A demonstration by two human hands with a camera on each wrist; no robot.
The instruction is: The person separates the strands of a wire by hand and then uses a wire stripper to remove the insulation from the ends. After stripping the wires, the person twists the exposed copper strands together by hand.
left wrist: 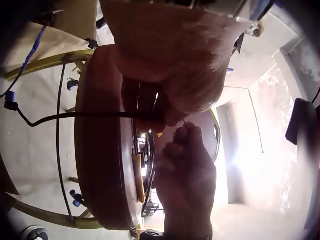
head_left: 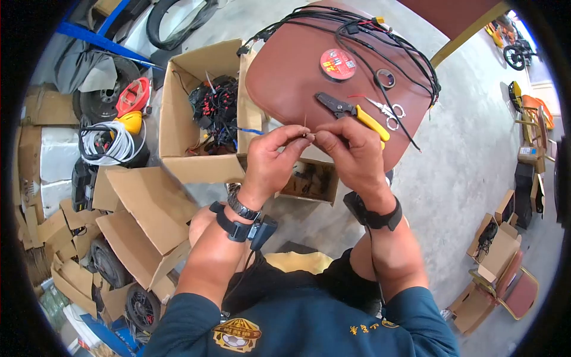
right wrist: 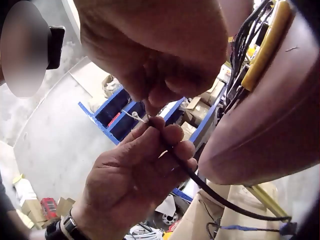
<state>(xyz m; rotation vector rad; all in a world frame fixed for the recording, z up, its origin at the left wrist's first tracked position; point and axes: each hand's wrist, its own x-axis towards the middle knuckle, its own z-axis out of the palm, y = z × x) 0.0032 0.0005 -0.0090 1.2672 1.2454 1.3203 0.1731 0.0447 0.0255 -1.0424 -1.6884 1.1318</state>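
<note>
A black cable runs into the left hand, which pinches its end between thumb and fingers. Thin light wires stick out of that end. Right against the left fingertips, the right hand pinches at the wire ends with thumb and curled fingers. In the head view the left hand and right hand meet in front of the red-brown seat. Left wrist view: the cable reaches the left hand, with the right hand below.
On the seat lie a yellow-handled stripper, scissors, a red tape roll, a smaller roll and a bundle of black cables. An open carton with wiring stands left; a small box sits beneath the hands.
</note>
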